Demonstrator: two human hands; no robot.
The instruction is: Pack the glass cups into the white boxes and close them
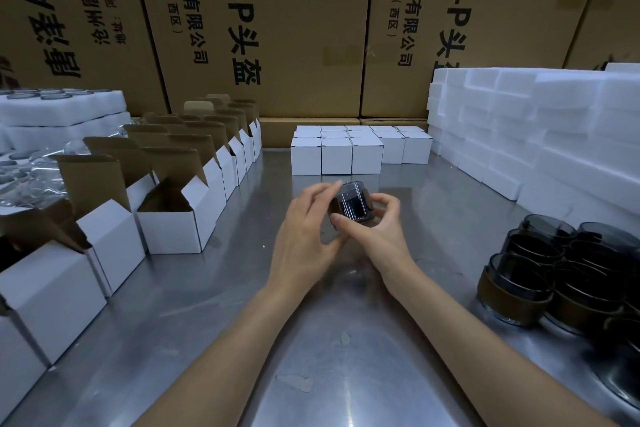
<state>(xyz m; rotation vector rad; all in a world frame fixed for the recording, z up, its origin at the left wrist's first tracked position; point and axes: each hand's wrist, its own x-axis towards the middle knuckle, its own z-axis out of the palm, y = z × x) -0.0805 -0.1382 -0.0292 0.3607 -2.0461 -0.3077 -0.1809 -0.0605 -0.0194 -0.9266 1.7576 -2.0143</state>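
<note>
Head view: one glass cup held in both hands over the table, not yet boxed.

I see the left hand (304, 229) and the right hand (372, 229) together holding a dark glass cup (351, 204) above the steel table (311, 357), fingers curled round its sides; I judge it is being turned for checking or alignment before insertion. Open white boxes (173, 218) stand in a row on the left, flaps raised, the nearest mouth facing the hands, so the reach is short. Closed white boxes (346, 149) are stacked at the far edge, clear of the working area. More sleeved cups (540, 274) wait at the right, within reach. Foam blocks (536, 125) are stacked far right.
</note>
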